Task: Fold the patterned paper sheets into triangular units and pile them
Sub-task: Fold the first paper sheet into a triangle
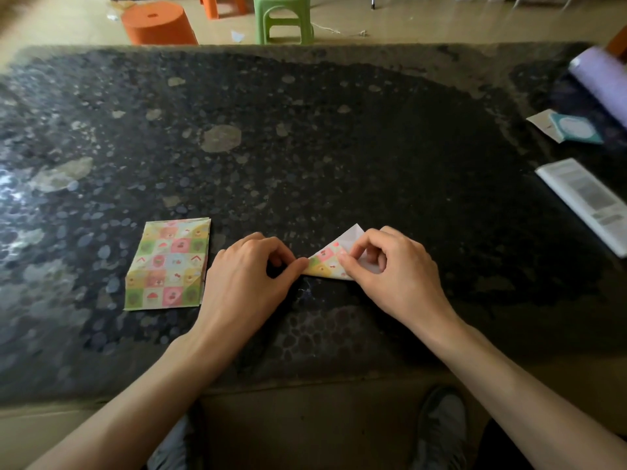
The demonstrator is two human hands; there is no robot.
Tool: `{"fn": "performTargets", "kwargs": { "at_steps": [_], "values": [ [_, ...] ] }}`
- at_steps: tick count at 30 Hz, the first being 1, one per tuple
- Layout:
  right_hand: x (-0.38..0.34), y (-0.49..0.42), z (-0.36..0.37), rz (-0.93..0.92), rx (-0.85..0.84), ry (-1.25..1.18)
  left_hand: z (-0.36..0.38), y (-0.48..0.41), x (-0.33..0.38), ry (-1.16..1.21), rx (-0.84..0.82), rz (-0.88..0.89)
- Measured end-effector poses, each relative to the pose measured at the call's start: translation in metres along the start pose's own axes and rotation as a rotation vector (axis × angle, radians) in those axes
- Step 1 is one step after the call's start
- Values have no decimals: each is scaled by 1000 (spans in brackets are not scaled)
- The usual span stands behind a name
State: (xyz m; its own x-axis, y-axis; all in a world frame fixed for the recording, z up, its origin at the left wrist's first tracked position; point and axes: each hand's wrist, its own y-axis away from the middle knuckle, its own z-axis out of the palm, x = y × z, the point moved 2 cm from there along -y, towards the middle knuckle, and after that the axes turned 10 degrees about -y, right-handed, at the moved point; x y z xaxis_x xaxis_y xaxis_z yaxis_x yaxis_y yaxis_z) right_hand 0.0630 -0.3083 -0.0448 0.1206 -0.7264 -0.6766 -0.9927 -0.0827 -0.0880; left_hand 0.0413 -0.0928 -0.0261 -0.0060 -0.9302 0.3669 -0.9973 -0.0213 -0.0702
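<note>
Left hand (247,266) and right hand (390,269) fingers pinch the folded sheet (324,262) on the bench (305,147); flat sheets (168,264) lie at 9 o'clock.

Dark speckled stone worktop (339,147), seen from above. At its far right corner lies a pale purple roll (600,79). Just nearer along the right edge, a teal packet (575,128) partly overlaps a white card (543,122). A printed leaflet (587,201) lies flat nearer still on that edge. On the floor beyond the far edge stand an orange tub (157,25), an orange stool (222,3) and a green stool (283,18), with a string (339,30) beside them. Below the near edge, two grey shoes (441,429).
</note>
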Motion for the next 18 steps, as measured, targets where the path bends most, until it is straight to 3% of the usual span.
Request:
{"fn": "performTargets", "kwargs": {
  "at_steps": [18],
  "values": [
    [2,3,4,-40,7,-14,1,-4,-1,-5,-34,-30]
  ]
}}
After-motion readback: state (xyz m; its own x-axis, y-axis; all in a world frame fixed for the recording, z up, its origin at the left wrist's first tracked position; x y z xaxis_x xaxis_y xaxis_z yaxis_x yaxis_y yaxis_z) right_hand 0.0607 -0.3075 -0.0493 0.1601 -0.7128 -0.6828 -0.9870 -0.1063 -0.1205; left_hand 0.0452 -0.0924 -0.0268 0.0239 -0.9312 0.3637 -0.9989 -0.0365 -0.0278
